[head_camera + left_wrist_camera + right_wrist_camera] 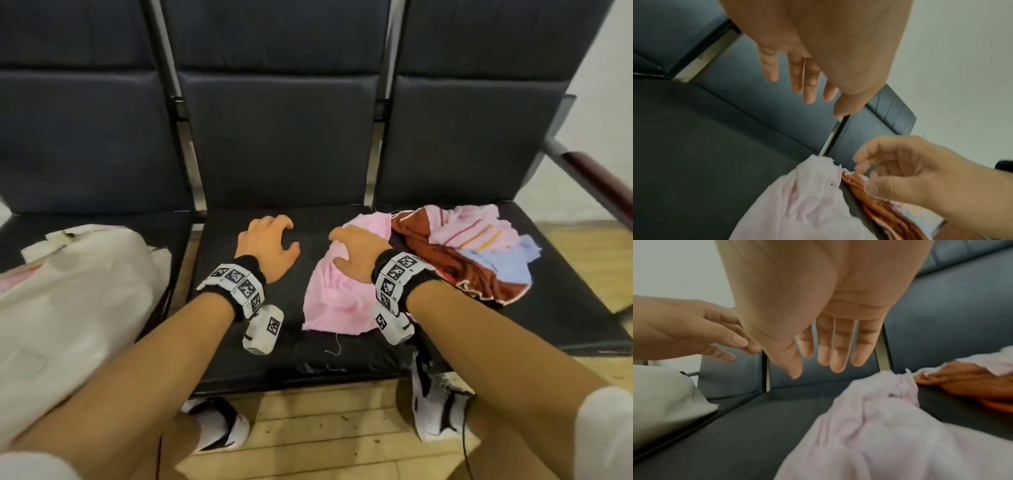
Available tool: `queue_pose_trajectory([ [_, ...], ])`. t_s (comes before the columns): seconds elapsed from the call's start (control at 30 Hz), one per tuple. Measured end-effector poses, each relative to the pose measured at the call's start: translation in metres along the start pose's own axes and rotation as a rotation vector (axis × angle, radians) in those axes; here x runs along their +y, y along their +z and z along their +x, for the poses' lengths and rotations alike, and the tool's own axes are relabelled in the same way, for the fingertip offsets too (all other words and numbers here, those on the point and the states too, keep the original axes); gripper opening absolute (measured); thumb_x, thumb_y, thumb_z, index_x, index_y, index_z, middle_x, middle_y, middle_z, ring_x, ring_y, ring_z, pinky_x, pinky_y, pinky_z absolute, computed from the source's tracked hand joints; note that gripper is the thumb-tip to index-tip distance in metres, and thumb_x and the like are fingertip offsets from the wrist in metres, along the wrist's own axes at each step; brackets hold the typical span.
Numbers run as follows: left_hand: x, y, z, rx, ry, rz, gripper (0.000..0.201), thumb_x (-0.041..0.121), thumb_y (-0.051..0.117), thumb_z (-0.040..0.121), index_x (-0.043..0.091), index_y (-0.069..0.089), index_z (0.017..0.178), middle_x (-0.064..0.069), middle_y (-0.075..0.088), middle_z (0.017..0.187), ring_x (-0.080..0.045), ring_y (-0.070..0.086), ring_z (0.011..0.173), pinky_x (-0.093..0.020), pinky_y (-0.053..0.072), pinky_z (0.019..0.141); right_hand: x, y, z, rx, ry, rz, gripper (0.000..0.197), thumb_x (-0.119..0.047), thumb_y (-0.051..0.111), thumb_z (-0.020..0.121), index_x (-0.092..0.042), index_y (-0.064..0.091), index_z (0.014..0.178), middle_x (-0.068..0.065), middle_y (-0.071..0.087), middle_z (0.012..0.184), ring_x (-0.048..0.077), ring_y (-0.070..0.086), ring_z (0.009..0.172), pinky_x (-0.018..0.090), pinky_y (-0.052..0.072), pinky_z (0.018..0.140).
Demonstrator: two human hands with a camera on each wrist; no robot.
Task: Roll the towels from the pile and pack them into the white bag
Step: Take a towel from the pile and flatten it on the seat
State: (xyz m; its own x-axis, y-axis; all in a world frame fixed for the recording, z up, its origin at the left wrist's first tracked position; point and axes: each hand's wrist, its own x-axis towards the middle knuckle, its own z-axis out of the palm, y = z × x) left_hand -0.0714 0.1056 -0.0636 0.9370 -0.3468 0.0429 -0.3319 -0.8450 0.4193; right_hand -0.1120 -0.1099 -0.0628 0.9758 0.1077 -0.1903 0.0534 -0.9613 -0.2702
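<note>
Nearest, one pink towel [337, 294] lies crumpled on the middle seat [274, 346], bare cushion to its left. Both hands, left [265, 245] and right [356, 253], hover spread, holding nothing. The bag [68, 301] is cut off left. Beyond, the pile [476, 250] overlaps; count unclear.

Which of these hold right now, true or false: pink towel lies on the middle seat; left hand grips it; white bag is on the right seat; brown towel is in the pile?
1. The pink towel lies on the middle seat. True.
2. The left hand grips it. False: it hovers open, holding nothing.
3. The white bag is on the right seat. False: it sits on the left one.
4. A brown towel is in the pile. True.
</note>
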Motion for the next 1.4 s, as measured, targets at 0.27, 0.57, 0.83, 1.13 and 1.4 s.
queue_pose_trajectory([
  [0.27,0.008,0.068,-0.007,-0.235,0.020,-0.004,0.044,0.039,0.060,0.090,0.026,0.049,0.131,0.001,0.059,0.121,-0.022,0.051,0.118,-0.044,0.047,0.096,0.059,0.090,-0.024,-0.268,0.128,-0.121,0.059,-0.031,0.067,0.082,-0.025,0.049,0.138,0.006,0.050,0.138,0.027,0.045,0.128,0.037,0.041,0.104],
  [0.57,-0.004,0.086,-0.026,-0.336,0.059,-0.015,0.051,0.044,0.064,0.087,0.026,0.049,0.132,0.001,0.061,0.120,-0.022,0.056,0.112,-0.040,0.050,0.091,0.052,0.115,-0.027,-0.128,0.162,0.052,0.035,-0.033,0.052,0.095,-0.029,0.053,0.130,0.008,0.065,0.122,0.026,0.062,0.107,0.037,0.049,0.095],
  [0.83,0.006,0.074,-0.040,-0.368,0.002,-0.306,0.062,0.036,0.077,0.077,0.035,0.042,0.128,0.008,0.064,0.101,-0.012,0.066,0.089,-0.023,0.054,0.073,-0.014,0.088,-0.020,-0.032,-0.089,0.369,0.026,-0.032,0.035,0.102,-0.021,0.047,0.122,0.005,0.063,0.114,0.022,0.060,0.099,0.034,0.047,0.086],
  [1.13,-0.027,0.019,-0.043,-0.207,0.035,-0.182,0.017,0.023,0.061,0.088,0.032,0.057,0.102,0.008,0.064,0.090,-0.014,0.062,0.083,-0.038,0.055,0.075,-0.020,0.046,-0.041,-0.022,-0.083,0.125,0.060,-0.014,0.066,0.081,-0.022,0.040,0.134,0.001,0.049,0.128,0.026,0.057,0.105,0.040,0.050,0.085],
  [1.4,-0.069,-0.040,-0.046,-0.101,-0.116,-0.124,0.030,0.033,0.074,0.083,0.028,0.051,0.102,0.005,0.061,0.088,-0.014,0.059,0.079,-0.033,0.049,0.069,-0.019,0.015,-0.032,0.189,-0.074,0.163,0.024,-0.001,0.053,0.087,-0.024,0.048,0.089,-0.006,0.042,0.094,0.016,0.051,0.074,0.024,0.037,0.065],
])
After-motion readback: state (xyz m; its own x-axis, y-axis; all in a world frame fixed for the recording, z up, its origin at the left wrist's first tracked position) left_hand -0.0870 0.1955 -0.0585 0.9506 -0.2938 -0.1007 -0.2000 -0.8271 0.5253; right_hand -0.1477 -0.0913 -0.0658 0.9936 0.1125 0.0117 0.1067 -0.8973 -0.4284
